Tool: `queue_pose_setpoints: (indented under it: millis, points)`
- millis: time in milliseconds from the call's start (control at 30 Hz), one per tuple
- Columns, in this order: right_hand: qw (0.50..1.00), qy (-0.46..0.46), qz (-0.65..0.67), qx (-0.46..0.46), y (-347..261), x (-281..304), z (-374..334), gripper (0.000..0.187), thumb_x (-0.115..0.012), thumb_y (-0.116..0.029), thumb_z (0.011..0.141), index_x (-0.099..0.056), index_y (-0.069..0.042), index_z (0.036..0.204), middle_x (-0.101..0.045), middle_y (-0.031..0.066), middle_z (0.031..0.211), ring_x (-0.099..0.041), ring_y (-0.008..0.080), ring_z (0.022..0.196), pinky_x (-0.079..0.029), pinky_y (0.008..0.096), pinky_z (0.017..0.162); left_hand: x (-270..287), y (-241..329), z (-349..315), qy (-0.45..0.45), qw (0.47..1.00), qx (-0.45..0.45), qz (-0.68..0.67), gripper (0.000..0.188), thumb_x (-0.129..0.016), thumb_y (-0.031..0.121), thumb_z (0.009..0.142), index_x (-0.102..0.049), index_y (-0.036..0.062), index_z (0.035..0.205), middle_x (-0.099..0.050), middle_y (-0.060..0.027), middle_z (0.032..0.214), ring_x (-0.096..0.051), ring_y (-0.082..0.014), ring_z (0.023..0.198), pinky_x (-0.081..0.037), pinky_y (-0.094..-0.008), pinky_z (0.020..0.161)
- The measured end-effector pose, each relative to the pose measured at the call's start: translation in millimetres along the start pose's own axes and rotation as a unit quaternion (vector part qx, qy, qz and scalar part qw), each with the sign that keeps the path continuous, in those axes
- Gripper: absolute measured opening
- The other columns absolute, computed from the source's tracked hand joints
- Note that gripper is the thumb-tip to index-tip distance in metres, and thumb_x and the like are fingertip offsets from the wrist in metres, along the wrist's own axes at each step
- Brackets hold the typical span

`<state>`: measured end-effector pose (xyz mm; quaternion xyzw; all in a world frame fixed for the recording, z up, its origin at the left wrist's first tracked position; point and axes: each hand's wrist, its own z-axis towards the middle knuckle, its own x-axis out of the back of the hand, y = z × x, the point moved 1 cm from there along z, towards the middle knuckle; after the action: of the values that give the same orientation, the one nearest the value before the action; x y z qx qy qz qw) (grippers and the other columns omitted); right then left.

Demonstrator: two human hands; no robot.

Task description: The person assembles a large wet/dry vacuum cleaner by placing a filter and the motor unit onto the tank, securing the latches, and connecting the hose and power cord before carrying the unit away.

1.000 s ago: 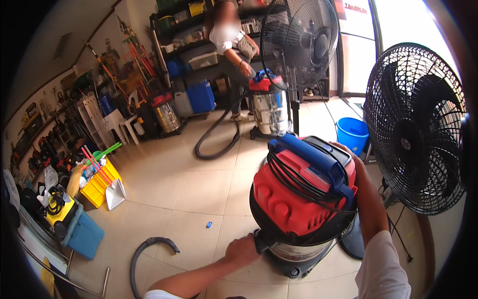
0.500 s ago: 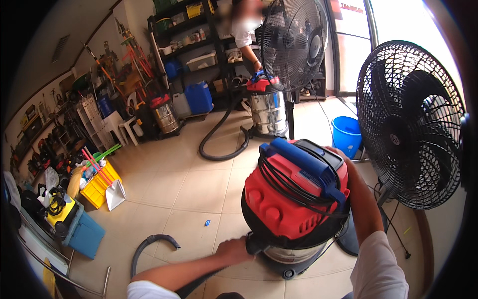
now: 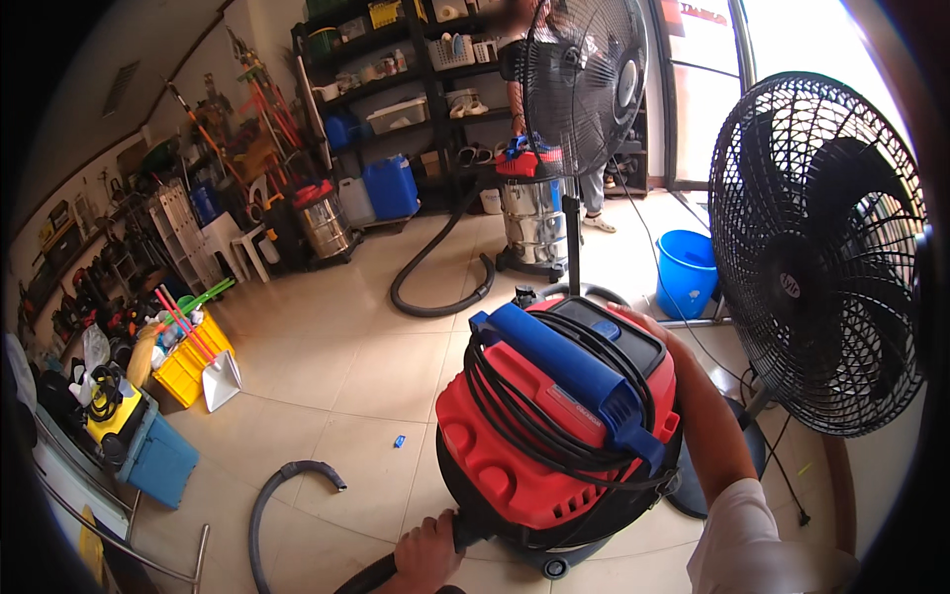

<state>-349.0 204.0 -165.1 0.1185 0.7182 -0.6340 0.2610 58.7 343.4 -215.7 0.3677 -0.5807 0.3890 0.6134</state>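
A drum vacuum cleaner (image 3: 534, 426) with a red lid, blue handle and black base stands right in front of me. Its black power cord (image 3: 505, 416) is looped around the handle. My left hand (image 3: 427, 554) is closed around the black hose (image 3: 371, 574), just beside the inlet low on the drum. The hose's free end (image 3: 317, 467) curls on the floor to the left. My right arm reaches round the machine's right side, and my right hand (image 3: 643, 322) holds the far edge of the lid, its fingers partly hidden.
Pedestal fans (image 3: 816, 257) stand right and ahead. A blue bucket (image 3: 685, 272) sits between them. Another person's hand (image 3: 518, 124) is at a second vacuum (image 3: 534, 223). A yellow crate (image 3: 188, 366), a blue bin (image 3: 163, 455) and a small blue scrap (image 3: 399, 442) lie left.
The vacuum cleaner has come nearer and leftward in view, its lid turned slightly. My left hand is lower and left, still by the inlet. The other person has straightened up behind the fan.
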Motion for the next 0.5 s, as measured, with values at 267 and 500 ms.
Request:
queue_pose_setpoints:
  millis: [267,500]
  points:
    - [0.993,0.116,-0.009,-0.014,-9.7,-17.5,-23.0,0.036,-0.049,-0.034,0.085,-0.056,-0.004,0.103,-0.061,0.008,0.094,-0.059,0.0151,0.074,-0.05,0.0258,0.066,13.2,-2.6,30.9,-0.187,0.979,0.025,-0.081,0.053,-0.063,0.027,0.059,-0.047,0.006,0.105,-0.06,-0.0147,0.088,-0.06,-0.0319,0.078,-0.047,-0.0412,0.07]
    - [0.987,0.124,-0.035,0.091,-11.5,-2.5,-59.5,0.03,-0.046,-0.029,0.086,-0.057,-0.004,0.1,-0.062,0.0076,0.091,-0.059,0.0146,0.079,-0.048,0.0266,0.071,26.0,-12.5,87.5,-0.323,0.937,-0.106,-0.077,0.051,-0.062,0.025,0.055,-0.05,0.0059,0.101,-0.061,-0.0163,0.085,-0.059,-0.0304,0.083,-0.047,-0.0377,0.072]
